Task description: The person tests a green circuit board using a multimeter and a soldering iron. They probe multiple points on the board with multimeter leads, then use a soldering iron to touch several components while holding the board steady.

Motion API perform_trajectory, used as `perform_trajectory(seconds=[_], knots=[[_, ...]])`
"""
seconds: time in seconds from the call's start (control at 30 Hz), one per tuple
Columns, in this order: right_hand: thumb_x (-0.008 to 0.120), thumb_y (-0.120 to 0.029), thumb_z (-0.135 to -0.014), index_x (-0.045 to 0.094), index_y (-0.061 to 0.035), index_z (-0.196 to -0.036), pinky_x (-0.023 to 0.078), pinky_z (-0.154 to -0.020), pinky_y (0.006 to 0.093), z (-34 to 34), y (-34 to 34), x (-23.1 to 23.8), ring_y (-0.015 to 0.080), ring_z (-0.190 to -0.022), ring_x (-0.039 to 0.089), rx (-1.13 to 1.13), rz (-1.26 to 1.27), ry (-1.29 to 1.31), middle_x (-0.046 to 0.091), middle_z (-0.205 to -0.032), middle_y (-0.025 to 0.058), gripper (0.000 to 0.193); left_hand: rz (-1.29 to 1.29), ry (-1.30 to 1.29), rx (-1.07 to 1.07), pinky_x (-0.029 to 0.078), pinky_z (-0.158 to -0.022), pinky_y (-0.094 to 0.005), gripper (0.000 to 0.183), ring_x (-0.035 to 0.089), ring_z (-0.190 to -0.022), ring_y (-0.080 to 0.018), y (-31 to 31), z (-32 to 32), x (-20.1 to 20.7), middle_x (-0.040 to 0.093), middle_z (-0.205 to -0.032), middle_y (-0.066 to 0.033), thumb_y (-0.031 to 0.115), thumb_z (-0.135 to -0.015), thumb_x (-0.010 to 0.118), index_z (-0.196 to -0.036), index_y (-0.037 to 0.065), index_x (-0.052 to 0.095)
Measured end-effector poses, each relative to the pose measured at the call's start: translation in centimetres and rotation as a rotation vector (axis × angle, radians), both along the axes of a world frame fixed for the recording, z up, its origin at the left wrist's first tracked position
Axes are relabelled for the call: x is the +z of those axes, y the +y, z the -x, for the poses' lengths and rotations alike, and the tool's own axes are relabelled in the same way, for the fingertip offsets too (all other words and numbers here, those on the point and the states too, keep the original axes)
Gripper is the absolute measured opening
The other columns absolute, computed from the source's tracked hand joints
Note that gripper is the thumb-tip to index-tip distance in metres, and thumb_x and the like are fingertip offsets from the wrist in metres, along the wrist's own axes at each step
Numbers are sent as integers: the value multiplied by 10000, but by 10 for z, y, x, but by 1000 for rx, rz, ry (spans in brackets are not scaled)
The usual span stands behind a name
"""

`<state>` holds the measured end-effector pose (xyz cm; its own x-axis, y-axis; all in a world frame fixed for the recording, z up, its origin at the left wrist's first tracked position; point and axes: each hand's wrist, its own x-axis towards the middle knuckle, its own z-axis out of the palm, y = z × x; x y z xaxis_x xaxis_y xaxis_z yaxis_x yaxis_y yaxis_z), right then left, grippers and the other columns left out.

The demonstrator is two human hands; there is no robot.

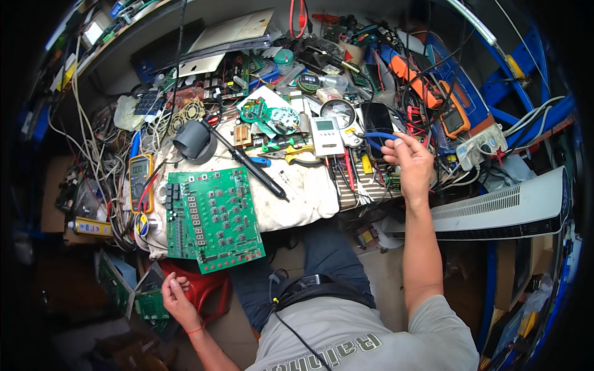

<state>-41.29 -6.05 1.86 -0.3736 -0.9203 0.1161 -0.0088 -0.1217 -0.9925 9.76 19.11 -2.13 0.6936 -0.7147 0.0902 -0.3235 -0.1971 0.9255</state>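
Observation:
My right hand [408, 162] is raised over the right side of the workbench, thumb and fingers closed on the end of a blue handle of a pair of pliers [378, 135]. The head of that tool lies by a white handheld tester [327, 136]. Low at the left, my left hand [177, 295] is loosely curled, with nothing visible in it. It is below a large green circuit board [226, 216] with rows of buttons and a digit display, apart from it. This board overhangs the bench's front edge. A black pen-shaped tool [260, 176] lies slanting beside it.
A yellow multimeter [141, 182] stands left of the board, near a grey cup-shaped piece [193, 141]. Yellow-black pliers [302, 156], a magnifier [338, 111] and a phone [376, 120] lie mid-bench. Cables and boards crowd the back. A long white panel [495, 204] juts at right; a red stool [207, 290] stands below.

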Motion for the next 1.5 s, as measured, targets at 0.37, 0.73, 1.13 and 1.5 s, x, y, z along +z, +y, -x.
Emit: perform_trajectory(seconds=[0.37,0.73,1.13,1.5], knots=[[576,-76,-1081,645,63,-1280,653,-928,339,9,-1,-55,250,-1058,759,307,-61,-1096,754,-1142,161,252,124,-80,-42,518,-805,-291,285,636,-872,-120,-14,22,36,714,-985,-62,194,-1146,539,-1269,-28,669],[528,-100,-1108,649,38,-1293,647,-854,332,-32,15,-47,218,-1006,724,675,-130,-1522,718,-1132,123,261,165,-212,-176,569,-816,-298,201,697,-886,-155,-29,83,75,739,-973,-99,94,-1109,572,-1213,-28,691],[549,-119,-1087,633,47,-1300,629,-828,358,-122,120,-37,245,-942,760,849,-476,-1474,756,-1079,140,283,-66,115,-762,558,-712,-313,150,691,-794,-184,-84,187,54,726,-1009,-110,125,-1119,567,-1184,-6,601],[829,-360,-925,404,8,-1602,512,-1093,434,-130,116,-12,370,-1337,607,831,8,344,565,-1490,235,879,-146,80,-902,527,-648,-302,61,640,-702,-134,-85,190,47,691,-873,-71,70,-1087,587,-1091,18,617]])
